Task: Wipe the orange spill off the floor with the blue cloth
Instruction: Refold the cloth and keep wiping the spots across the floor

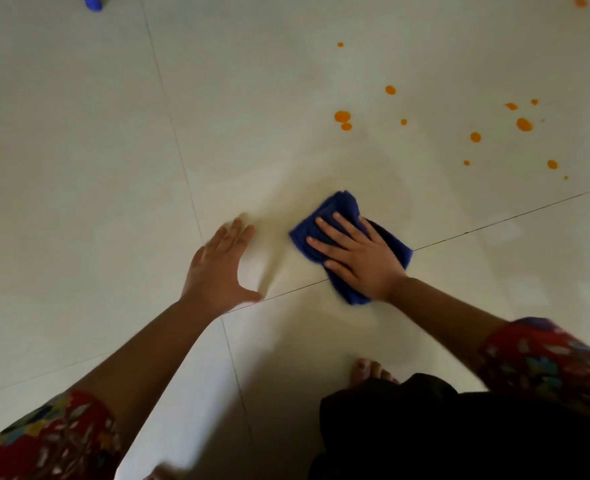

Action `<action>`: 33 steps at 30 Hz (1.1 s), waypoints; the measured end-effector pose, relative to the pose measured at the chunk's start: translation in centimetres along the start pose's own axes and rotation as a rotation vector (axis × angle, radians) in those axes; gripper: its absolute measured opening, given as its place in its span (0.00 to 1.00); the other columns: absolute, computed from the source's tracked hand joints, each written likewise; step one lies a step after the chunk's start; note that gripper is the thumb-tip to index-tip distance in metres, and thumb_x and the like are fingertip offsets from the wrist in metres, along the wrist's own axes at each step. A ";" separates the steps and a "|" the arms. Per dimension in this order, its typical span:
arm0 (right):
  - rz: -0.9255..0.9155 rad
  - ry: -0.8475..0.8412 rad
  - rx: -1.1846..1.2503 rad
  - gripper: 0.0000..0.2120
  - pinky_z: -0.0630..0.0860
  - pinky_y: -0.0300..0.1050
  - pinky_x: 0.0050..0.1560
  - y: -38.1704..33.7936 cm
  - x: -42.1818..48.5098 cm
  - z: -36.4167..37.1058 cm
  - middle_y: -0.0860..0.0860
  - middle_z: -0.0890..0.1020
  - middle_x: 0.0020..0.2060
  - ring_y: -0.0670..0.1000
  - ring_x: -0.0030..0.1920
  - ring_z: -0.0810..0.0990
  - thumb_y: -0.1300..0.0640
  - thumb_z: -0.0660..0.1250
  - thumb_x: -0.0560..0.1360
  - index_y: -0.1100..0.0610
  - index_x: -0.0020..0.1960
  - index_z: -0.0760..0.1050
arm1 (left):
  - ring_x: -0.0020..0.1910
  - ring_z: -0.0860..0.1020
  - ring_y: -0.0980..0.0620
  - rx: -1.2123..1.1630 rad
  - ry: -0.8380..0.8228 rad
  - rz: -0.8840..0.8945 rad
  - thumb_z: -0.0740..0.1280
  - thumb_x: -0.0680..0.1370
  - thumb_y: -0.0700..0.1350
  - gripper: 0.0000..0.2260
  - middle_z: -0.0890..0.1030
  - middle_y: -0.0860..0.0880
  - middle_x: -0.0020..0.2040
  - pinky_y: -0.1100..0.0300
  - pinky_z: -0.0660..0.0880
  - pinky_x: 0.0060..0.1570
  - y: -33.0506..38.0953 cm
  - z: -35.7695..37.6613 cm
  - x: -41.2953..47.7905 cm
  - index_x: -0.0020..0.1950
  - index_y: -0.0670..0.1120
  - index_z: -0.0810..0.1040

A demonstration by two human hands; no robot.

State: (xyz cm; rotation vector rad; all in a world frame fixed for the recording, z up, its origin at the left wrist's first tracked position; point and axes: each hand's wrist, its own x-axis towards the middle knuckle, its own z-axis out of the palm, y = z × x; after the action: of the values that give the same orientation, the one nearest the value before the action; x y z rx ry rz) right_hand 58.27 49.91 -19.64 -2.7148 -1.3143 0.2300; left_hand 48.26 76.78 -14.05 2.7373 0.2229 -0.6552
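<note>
A folded blue cloth (338,209) lies on the pale tiled floor (78,150) near the middle of the view. My right hand (355,258) presses flat on top of it, fingers spread. My left hand (220,268) rests palm down on the bare floor just left of the cloth, fingers apart, holding nothing. Several orange drops (342,116) dot the floor beyond and to the right of the cloth, with more orange drops (524,124) further right. The cloth is apart from them. A faint yellowish smear surrounds the cloth.
Dark grout lines cross the floor under and beside my hands. My bare foot (369,370) stands just behind the cloth, next to my dark garment. A small blue object (93,2) sits at the far top left. One orange spot (581,1) lies at the top right.
</note>
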 end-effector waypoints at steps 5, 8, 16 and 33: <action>-0.173 -0.042 0.016 0.24 0.47 0.59 0.75 -4.4 -1.8 1.4 0.46 0.56 0.78 0.55 0.78 0.49 0.46 0.51 0.81 0.43 0.77 0.57 | 0.79 0.40 0.51 0.084 -0.014 0.065 0.76 0.63 0.63 0.58 0.36 0.55 0.79 0.48 0.48 0.76 0.2 -0.6 1.3 0.79 0.57 0.39; -0.339 -0.120 0.007 0.23 0.46 0.57 0.75 -0.5 -6.7 0.4 0.43 0.56 0.77 0.51 0.78 0.49 0.46 0.52 0.82 0.42 0.77 0.57 | 0.79 0.41 0.52 0.028 0.009 0.063 0.76 0.63 0.64 0.57 0.37 0.56 0.79 0.48 0.50 0.76 0.6 -1.5 1.5 0.79 0.57 0.40; 0.367 0.019 -0.014 0.26 0.56 0.64 0.72 4.2 -1.6 -1.0 0.47 0.54 0.78 0.56 0.78 0.50 0.43 0.44 0.80 0.44 0.78 0.52 | 0.78 0.40 0.53 -0.011 0.028 0.102 0.75 0.62 0.66 0.56 0.38 0.56 0.79 0.49 0.49 0.76 1.2 1.1 1.2 0.79 0.56 0.43; 0.327 0.014 0.044 0.27 0.52 0.60 0.74 3.5 -0.5 -1.1 0.48 0.57 0.77 0.55 0.78 0.51 0.44 0.46 0.80 0.47 0.77 0.57 | 0.78 0.39 0.55 0.085 0.023 0.107 0.70 0.64 0.70 0.54 0.35 0.55 0.78 0.51 0.49 0.76 3.0 1.3 3.6 0.79 0.56 0.42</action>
State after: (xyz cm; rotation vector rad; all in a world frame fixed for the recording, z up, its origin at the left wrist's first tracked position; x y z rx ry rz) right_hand 60.80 47.32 -19.15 -2.8733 -0.8436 0.2631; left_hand 51.52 73.80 -16.00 2.8162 0.0544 -0.6177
